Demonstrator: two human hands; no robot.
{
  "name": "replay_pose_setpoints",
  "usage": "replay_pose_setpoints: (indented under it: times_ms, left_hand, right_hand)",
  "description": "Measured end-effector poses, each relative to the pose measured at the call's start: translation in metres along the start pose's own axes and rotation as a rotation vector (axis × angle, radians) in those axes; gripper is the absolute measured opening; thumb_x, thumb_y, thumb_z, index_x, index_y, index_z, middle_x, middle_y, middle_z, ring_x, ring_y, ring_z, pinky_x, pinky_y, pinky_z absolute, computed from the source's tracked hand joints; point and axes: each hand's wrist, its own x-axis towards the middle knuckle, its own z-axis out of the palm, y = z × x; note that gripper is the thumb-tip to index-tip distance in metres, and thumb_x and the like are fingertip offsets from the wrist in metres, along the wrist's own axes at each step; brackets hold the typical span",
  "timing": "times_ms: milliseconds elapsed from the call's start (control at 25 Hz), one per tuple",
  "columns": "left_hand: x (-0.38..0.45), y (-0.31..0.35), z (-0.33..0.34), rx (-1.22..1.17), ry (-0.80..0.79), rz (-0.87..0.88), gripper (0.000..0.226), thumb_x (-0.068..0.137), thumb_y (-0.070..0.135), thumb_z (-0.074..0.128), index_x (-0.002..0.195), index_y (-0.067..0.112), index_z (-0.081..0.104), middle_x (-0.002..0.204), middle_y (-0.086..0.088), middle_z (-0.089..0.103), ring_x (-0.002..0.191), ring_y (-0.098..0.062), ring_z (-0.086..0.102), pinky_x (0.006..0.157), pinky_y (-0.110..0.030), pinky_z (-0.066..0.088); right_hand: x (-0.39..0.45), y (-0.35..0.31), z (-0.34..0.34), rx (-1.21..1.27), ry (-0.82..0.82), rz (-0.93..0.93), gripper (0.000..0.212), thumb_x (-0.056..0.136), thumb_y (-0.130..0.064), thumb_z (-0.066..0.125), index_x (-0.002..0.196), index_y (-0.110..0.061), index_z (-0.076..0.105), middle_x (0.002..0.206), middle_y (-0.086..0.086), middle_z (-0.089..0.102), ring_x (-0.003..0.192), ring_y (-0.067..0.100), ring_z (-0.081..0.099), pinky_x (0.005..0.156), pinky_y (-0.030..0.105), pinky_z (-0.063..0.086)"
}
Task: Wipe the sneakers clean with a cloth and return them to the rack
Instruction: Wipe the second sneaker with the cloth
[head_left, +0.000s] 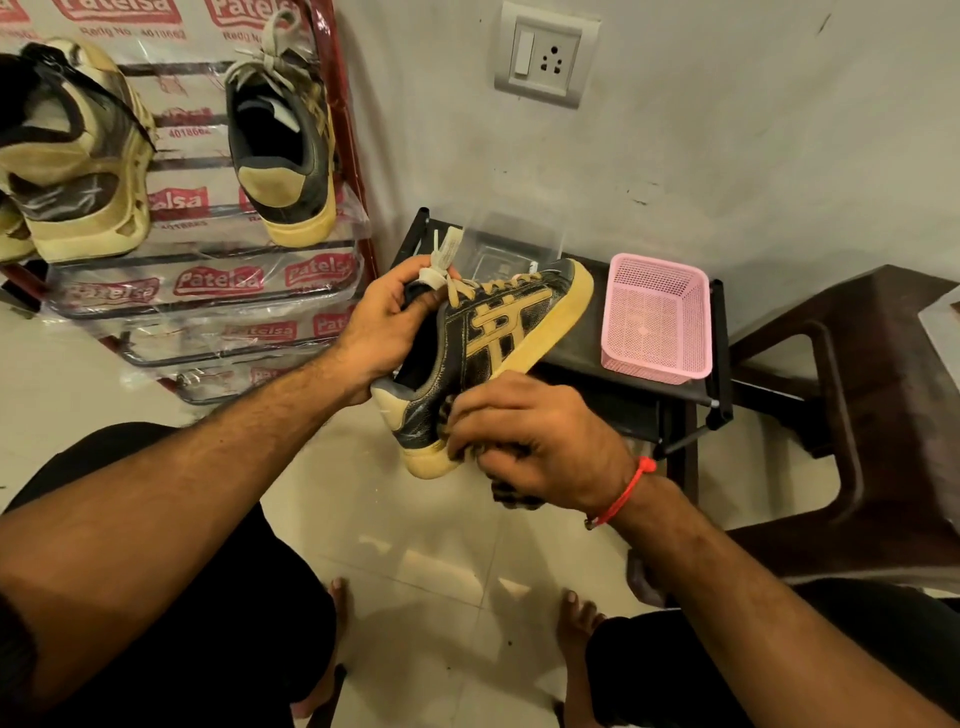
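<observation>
Bare knees and feet lowest in frame; person seated. Right hand (540, 447) clutches a dark cloth (511, 496), pressing it against the heel side of the sneaker (493, 338). Left hand (387, 322) grips the sneaker's collar, up-left of the right hand. Rack (343, 156) far left of that hand, its mate (283, 150) shelved there. Advice: steady grip, rub along the sole edge.

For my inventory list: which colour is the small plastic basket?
Pink, a perforated mesh basket; the head view shows it clearly.
</observation>
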Motion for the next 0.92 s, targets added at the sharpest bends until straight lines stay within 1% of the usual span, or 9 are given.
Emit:
replay_pose_setpoints:
  times_ms: [80,200,280,480,560,680,760,840,920]
  left_hand:
    - [-0.001,0.002,0.0,-0.026,-0.037,-0.014,0.023,0.104,0.009,0.052,0.112,0.025,0.066,0.107,0.005,0.072,0.107,-0.011,0.068,0.095,-0.03,0.055]
    - [-0.001,0.004,0.005,-0.021,-0.067,0.0,0.022,0.103,0.01,0.053,0.114,0.025,0.065,0.113,0.002,0.072,0.115,-0.015,0.067,0.103,-0.032,0.051]
    - [-0.001,0.004,0.008,0.015,-0.058,0.022,0.024,0.103,0.009,0.053,0.114,0.027,0.065,0.112,0.006,0.072,0.116,-0.012,0.066,0.106,-0.032,0.049]
    - [-0.002,0.001,0.001,0.009,-0.05,0.016,0.024,0.103,0.009,0.052,0.111,0.028,0.066,0.104,0.012,0.073,0.11,-0.01,0.067,0.1,-0.035,0.053]
    - [-0.002,0.001,0.001,0.011,-0.095,0.035,0.023,0.103,0.01,0.053,0.112,0.027,0.066,0.105,0.011,0.072,0.11,-0.012,0.066,0.103,-0.038,0.052]
    - [-0.003,0.002,0.006,0.017,-0.149,0.071,0.02,0.102,0.012,0.055,0.113,0.024,0.066,0.109,0.007,0.07,0.114,-0.013,0.065,0.106,-0.033,0.049]
    - [-0.004,0.004,0.008,0.022,-0.161,0.075,0.021,0.102,0.011,0.055,0.113,0.025,0.066,0.111,0.005,0.07,0.115,-0.011,0.064,0.105,-0.028,0.048]
    - [-0.005,0.004,0.01,0.054,-0.18,0.091,0.023,0.102,0.008,0.055,0.114,0.025,0.066,0.112,0.006,0.07,0.115,-0.009,0.064,0.107,-0.028,0.048]
    - [-0.005,0.002,0.009,0.087,-0.186,0.106,0.026,0.101,0.007,0.056,0.114,0.027,0.066,0.111,0.01,0.069,0.115,-0.007,0.063,0.108,-0.029,0.047]
  right_hand:
    - [0.0,0.008,-0.005,-0.024,0.029,0.005,0.018,0.087,-0.008,0.064,0.101,-0.008,0.076,0.113,0.008,0.07,0.104,0.023,0.064,0.089,0.04,0.055]
    - [-0.003,0.034,-0.029,-0.167,0.227,0.22,0.02,0.087,-0.009,0.062,0.102,-0.008,0.075,0.112,0.009,0.07,0.106,0.027,0.064,0.088,0.047,0.056]
    - [-0.006,0.037,-0.032,-0.235,0.246,0.269,0.022,0.088,-0.014,0.059,0.101,-0.008,0.076,0.11,0.009,0.071,0.104,0.028,0.064,0.086,0.048,0.057]
    - [0.005,-0.005,-0.003,-0.018,0.021,-0.026,0.018,0.089,-0.011,0.063,0.101,-0.008,0.075,0.112,0.009,0.07,0.102,0.026,0.064,0.086,0.042,0.055]
    - [0.005,0.005,-0.009,-0.007,0.063,-0.028,0.017,0.088,-0.006,0.066,0.103,-0.006,0.075,0.114,0.01,0.07,0.104,0.027,0.065,0.089,0.043,0.054]
    - [-0.001,0.036,-0.033,-0.12,0.312,0.216,0.023,0.085,-0.001,0.062,0.103,-0.006,0.075,0.114,0.008,0.07,0.109,0.026,0.064,0.095,0.046,0.052]
    - [-0.011,0.056,-0.047,-0.218,0.464,0.397,0.028,0.082,0.003,0.06,0.102,-0.007,0.075,0.111,0.008,0.071,0.106,0.025,0.064,0.098,0.041,0.051]
    - [-0.02,0.071,-0.057,-0.255,0.557,0.559,0.033,0.079,0.009,0.059,0.102,-0.007,0.076,0.106,0.008,0.072,0.102,0.024,0.066,0.1,0.036,0.051]
    - [-0.023,0.074,-0.059,-0.225,0.609,0.656,0.032,0.082,0.009,0.06,0.102,-0.01,0.076,0.103,0.003,0.072,0.1,0.015,0.065,0.099,0.036,0.053]
